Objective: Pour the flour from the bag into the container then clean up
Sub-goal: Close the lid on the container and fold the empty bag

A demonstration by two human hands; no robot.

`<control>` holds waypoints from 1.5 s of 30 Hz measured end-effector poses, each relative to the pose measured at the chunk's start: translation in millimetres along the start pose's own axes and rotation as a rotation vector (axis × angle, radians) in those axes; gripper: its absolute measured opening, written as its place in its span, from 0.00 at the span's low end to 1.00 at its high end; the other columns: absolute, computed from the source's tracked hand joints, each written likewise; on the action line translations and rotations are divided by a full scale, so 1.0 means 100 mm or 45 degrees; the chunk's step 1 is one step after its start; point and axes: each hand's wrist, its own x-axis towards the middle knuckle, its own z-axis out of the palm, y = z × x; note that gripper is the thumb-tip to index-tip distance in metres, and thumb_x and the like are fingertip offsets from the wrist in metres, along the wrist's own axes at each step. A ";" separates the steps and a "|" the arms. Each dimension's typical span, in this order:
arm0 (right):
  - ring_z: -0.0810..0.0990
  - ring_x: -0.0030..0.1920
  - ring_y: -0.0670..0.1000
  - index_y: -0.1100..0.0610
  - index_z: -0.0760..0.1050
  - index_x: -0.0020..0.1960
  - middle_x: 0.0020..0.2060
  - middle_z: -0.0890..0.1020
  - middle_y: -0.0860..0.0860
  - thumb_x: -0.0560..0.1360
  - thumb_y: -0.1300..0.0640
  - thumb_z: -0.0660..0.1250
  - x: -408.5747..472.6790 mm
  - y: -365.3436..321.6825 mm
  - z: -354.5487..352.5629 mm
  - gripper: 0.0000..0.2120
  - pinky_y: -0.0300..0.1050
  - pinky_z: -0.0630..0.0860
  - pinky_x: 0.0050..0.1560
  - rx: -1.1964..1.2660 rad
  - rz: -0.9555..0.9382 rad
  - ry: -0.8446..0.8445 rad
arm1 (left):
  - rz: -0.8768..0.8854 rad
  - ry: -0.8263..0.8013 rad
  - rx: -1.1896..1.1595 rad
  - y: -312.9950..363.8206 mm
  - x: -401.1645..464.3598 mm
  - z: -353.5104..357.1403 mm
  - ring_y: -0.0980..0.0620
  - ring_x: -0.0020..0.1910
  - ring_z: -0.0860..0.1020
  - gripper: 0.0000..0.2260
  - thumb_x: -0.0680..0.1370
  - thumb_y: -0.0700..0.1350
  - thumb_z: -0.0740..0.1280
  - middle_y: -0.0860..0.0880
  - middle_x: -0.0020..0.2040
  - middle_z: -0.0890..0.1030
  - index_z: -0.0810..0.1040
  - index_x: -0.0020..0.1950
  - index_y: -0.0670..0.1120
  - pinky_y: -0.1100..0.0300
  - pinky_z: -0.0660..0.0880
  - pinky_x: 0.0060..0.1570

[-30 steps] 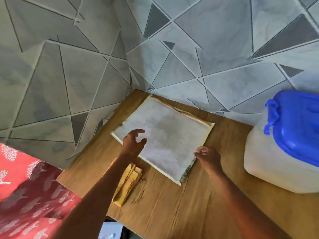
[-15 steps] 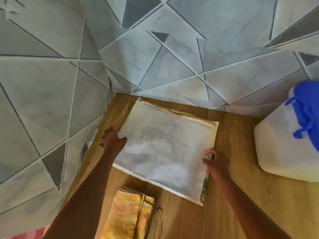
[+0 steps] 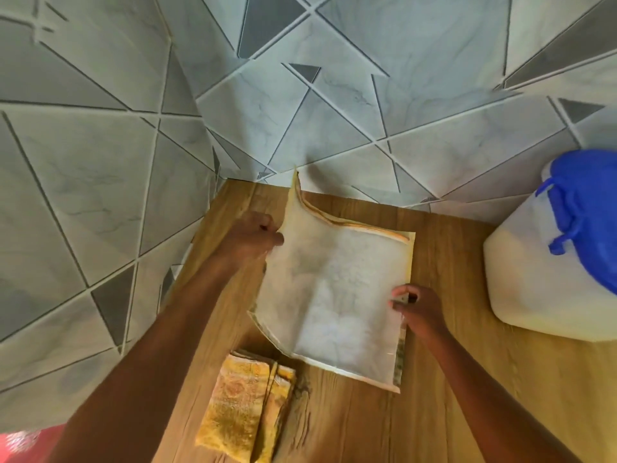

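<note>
A flat, empty, whitish flour bag (image 3: 337, 295) lies on the wooden table (image 3: 444, 396). My left hand (image 3: 250, 238) pinches the bag's left edge and lifts it, so the far left corner curls upward. My right hand (image 3: 414, 305) presses and grips the bag's right edge against the table. A white plastic container (image 3: 534, 285) with a blue lid (image 3: 587, 212) stands at the right; its lid is on.
A folded yellow cloth (image 3: 243, 406) lies on the table near its front left edge, just below the bag. Grey marbled tiled walls (image 3: 334, 95) meet in a corner behind the table. Red patterned fabric (image 3: 23, 442) shows at bottom left.
My left hand moved from the top of the bag to its left edge, took hold and lifted that side. My right hand stayed on the right edge. The camera tilted closer.
</note>
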 end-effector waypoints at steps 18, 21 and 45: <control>0.83 0.40 0.56 0.62 0.80 0.46 0.39 0.84 0.57 0.73 0.28 0.54 0.01 -0.01 -0.29 0.38 0.45 0.77 0.40 0.615 0.316 -0.113 | 0.470 -0.333 0.837 0.32 -0.78 2.43 0.48 0.49 0.79 0.09 0.77 0.52 0.65 0.50 0.48 0.80 0.76 0.50 0.48 0.54 0.76 0.48; 0.83 0.41 0.57 0.65 0.79 0.47 0.42 0.83 0.61 0.80 0.40 0.64 0.06 0.01 -0.33 0.25 0.43 0.77 0.40 0.546 0.295 -0.122 | 0.441 -0.325 0.680 0.20 -0.70 2.39 0.50 0.55 0.78 0.09 0.77 0.52 0.65 0.51 0.52 0.80 0.77 0.52 0.49 0.52 0.77 0.55; 0.85 0.47 0.61 0.57 0.72 0.61 0.51 0.82 0.63 0.72 0.71 0.75 -0.25 0.15 -0.56 0.23 0.50 0.83 0.37 0.476 0.252 -0.285 | 0.134 -0.255 -0.115 -0.59 -0.14 1.46 0.52 0.37 0.63 0.17 0.76 0.34 0.71 0.48 0.35 0.62 0.63 0.42 0.45 0.59 0.60 0.36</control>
